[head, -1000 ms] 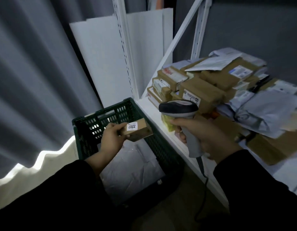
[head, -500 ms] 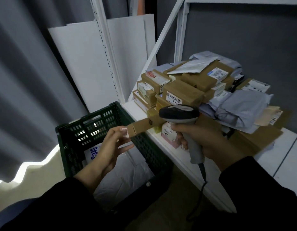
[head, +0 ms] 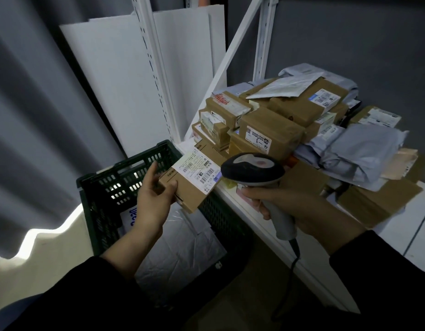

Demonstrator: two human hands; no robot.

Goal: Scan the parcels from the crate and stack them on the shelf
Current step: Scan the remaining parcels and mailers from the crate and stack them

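My left hand [head: 154,199] grips a small brown cardboard parcel [head: 192,187] over the right rim of the dark green crate [head: 104,187]. Its white barcode label [head: 197,169] faces up. My right hand [head: 299,206] holds a grey handheld scanner [head: 253,168] by its handle, the head just right of the label and pointing at it. Its cable hangs down. The white shelf [head: 397,232] to the right carries a pile of brown boxes [head: 271,130] and grey mailer bags [head: 359,156].
Inside the crate lie a grey plastic bag [head: 180,254] and a white parcel with blue print [head: 130,215]. White boards [head: 116,87] lean behind the crate. The shelf's white upright [head: 154,68] and diagonal brace [head: 233,46] rise above. A grey curtain [head: 34,115] hangs at left.
My left hand turned the parcel so its large barcode label faces up, and moved it closer to the scanner head. The view shifted slightly toward the shelf.
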